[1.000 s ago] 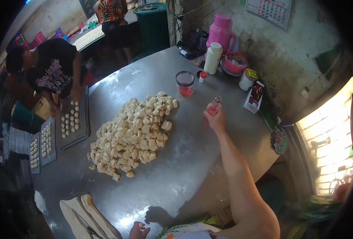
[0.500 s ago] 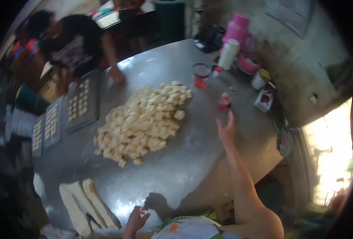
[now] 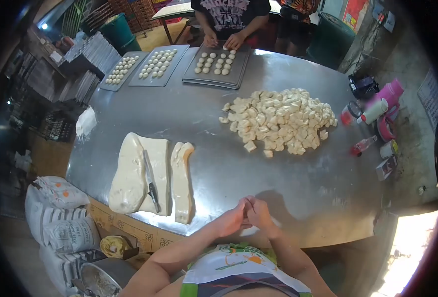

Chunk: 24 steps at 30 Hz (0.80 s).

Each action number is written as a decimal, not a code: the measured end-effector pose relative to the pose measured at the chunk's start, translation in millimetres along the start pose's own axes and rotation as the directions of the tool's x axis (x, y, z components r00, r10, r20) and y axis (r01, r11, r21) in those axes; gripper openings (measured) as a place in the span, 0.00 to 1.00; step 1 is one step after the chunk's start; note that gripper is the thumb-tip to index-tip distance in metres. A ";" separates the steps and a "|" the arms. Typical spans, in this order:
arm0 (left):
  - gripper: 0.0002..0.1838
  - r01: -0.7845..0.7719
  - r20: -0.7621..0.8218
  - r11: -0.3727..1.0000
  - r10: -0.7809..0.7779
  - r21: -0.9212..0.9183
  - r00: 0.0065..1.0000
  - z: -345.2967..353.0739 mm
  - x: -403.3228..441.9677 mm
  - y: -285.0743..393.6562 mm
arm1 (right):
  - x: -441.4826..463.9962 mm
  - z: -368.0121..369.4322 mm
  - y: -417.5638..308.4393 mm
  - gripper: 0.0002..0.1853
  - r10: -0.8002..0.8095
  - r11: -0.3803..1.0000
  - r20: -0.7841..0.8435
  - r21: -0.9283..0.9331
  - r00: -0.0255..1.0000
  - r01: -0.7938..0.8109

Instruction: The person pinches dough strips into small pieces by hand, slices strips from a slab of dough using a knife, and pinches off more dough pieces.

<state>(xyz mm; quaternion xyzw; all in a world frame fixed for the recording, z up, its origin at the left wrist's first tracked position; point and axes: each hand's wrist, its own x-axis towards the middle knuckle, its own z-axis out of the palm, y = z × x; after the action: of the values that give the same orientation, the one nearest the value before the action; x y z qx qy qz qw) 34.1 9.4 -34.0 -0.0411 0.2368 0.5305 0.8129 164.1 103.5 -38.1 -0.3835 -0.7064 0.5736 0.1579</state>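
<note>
My left hand (image 3: 233,219) and my right hand (image 3: 258,213) meet over the near edge of the metal table, in front of my apron. The fingers of both are closed and pressed together; whatever may be between them is hidden. To their left lies a long strip of dough (image 3: 181,183), and beyond it a thick folded slab of dough (image 3: 125,173). A knife (image 3: 150,182) with a dark handle rests on the slab. Ahead and to the right is a big heap of cut dough pieces (image 3: 283,119).
Across the metal table (image 3: 214,148), a person's hands (image 3: 235,40) work over a tray of dough balls (image 3: 214,81). Further trays (image 3: 159,79) stand left. A bottle with red liquid (image 3: 362,146), a pink jug (image 3: 391,91) and a glass (image 3: 350,113) line the right side. Stacked sacks (image 3: 68,232) sit at lower left.
My right hand has come back from near the red bottle, and my two hands have joined. My view has turned left. The other person now has both hands at the tray.
</note>
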 end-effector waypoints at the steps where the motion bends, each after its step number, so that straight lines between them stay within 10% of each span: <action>1: 0.30 0.062 -0.029 0.984 -0.058 0.170 0.998 -5.6 -19.4 15.7 | 8.5 10.3 -8.1 0.14 0.184 0.982 0.093 0.017 0.979 -0.186; 4: 0.29 0.179 -0.105 0.869 -0.147 0.460 0.984 -39.3 -78.4 52.9 | 20.2 50.0 -27.1 0.14 0.223 0.972 0.074 -0.097 0.972 -0.215; 6: 0.23 -0.106 0.044 0.347 0.183 0.932 0.982 -71.6 -99.5 81.1 | 42.8 72.7 -29.7 0.15 0.231 0.963 0.060 -0.158 0.971 -0.220; 8: 0.17 -0.067 -0.057 0.365 0.319 0.929 0.946 -74.0 -109.9 137.9 | 80.7 98.7 -14.8 0.14 -0.154 0.935 0.001 -0.322 0.988 0.146; 14: 0.17 -0.031 0.461 -0.511 0.745 0.859 0.483 -125.6 -54.7 278.3 | 259.9 163.5 -41.9 0.18 0.031 0.984 -0.285 -0.162 0.958 -0.080; 17: 0.15 0.052 0.316 -0.428 0.739 0.902 0.595 -142.0 -52.1 292.5 | 273.6 190.8 -58.6 0.19 0.019 0.887 -0.205 -0.448 0.979 -0.111; 24: 0.13 0.311 0.175 -0.456 0.753 0.834 0.634 -147.4 -58.3 307.1 | 110.0 113.7 -49.9 0.12 -0.282 0.926 0.037 -0.252 0.959 0.282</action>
<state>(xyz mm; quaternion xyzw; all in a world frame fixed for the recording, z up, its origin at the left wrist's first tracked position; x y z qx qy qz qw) -306.1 46.5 -82.8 0.5307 0.8033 0.2316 0.1393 -1.5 102.3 -48.7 -0.2948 -0.8220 0.4494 0.1881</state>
